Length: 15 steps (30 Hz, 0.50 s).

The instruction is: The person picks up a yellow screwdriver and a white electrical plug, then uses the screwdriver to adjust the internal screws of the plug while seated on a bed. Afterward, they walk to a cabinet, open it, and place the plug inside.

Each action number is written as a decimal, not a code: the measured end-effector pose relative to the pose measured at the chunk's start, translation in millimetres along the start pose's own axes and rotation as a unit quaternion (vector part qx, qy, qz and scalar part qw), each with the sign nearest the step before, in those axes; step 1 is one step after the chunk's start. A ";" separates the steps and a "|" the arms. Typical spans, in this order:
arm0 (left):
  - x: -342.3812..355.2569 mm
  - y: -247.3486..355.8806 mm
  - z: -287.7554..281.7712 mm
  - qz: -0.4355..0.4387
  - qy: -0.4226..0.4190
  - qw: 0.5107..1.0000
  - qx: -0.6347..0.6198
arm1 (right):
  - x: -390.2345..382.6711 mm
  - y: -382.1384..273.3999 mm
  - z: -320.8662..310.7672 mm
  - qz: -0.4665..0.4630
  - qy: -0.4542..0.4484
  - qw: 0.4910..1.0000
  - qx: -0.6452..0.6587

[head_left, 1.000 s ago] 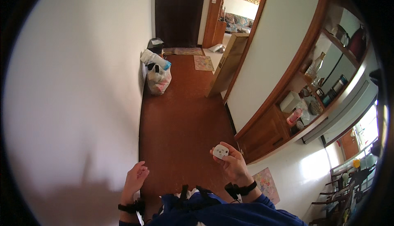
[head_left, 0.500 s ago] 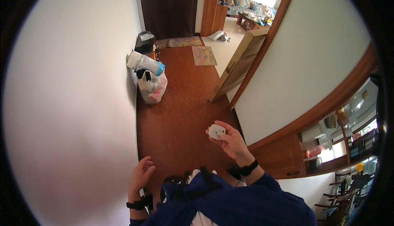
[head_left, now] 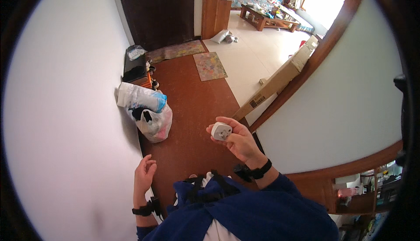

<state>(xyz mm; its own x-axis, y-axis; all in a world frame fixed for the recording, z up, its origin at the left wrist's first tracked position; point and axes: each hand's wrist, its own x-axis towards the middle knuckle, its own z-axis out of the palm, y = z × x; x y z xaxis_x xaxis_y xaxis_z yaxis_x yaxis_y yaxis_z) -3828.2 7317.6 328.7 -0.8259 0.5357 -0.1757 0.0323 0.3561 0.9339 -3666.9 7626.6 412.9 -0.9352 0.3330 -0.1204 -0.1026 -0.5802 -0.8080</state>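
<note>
My right hand (head_left: 240, 142) holds a small white plug adapter (head_left: 222, 131) with rounded corners. Its socket face, with dark holes, is turned up toward me, and my thumb presses on its edge. My left hand (head_left: 145, 173) hangs by the white wall on the left, holding nothing, its fingers loosely curled and apart. Dark bands circle both wrists.
Against the left wall stand a stuffed plastic bag (head_left: 156, 125) and a black-topped cabinet (head_left: 134, 69). A long cardboard box (head_left: 273, 88) leans by the doorway on the right. Mats (head_left: 210, 66) lie before the dark door (head_left: 155, 13). Beyond are a low wooden table (head_left: 269, 20) and a patterned sofa.
My view has moved forward and turned right, so more of the living room shows and the plastic bag is nearer. The plug adapter stays in my right hand, its socket face now plainer.
</note>
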 end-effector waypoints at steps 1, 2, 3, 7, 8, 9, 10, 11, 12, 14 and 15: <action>30.9 11.5 0.7 0.027 -0.020 0.999 0.021 | 19.2 -8.2 -4.1 -0.013 0.005 1.000 0.005; 60.6 22.8 2.4 0.032 -0.039 0.998 0.048 | 38.3 -15.9 -8.5 -0.027 0.012 1.000 0.012; 90.6 33.2 5.7 0.049 -0.059 0.995 0.063 | 58.3 -22.6 -12.7 -0.045 0.013 0.999 0.018; 206.7 55.7 22.5 0.086 -0.119 0.987 0.069 | 154.7 -39.0 -30.4 -0.033 0.003 0.997 0.069; 232.7 56.9 29.4 0.074 -0.117 0.989 0.050 | 179.6 -43.1 -37.9 -0.035 -0.021 0.996 0.081; 257.7 57.0 36.4 0.066 -0.111 0.990 0.064 | 206.9 -47.3 -45.8 -0.025 -0.016 0.996 0.079; 283.2 57.1 41.9 0.053 -0.107 0.991 0.068 | 237.0 -52.3 -53.6 -0.021 -0.019 0.996 0.082; 300.4 57.8 47.3 0.043 -0.102 0.991 0.073 | 258.2 -58.1 -60.5 -0.011 -0.014 0.997 0.081; 326.2 60.1 51.0 0.052 -0.100 0.991 0.067 | 289.3 -67.7 -69.2 0.010 0.005 0.998 0.064; 360.9 64.0 55.0 0.007 -0.113 0.992 0.054 | 334.0 -84.9 -84.6 0.016 -0.021 0.997 0.074; 381.3 66.6 56.1 0.000 -0.117 0.992 0.042 | 358.8 -95.0 -92.3 0.019 -0.032 0.997 0.075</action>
<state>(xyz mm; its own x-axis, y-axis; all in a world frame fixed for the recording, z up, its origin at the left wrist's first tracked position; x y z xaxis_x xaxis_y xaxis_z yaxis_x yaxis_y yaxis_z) -4109.3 7588.6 306.5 -0.6725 0.6954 -0.2535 0.0864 0.4139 0.9062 -3961.4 7869.8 393.2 -0.9586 0.2635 -0.1082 -0.1118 -0.6972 -0.7081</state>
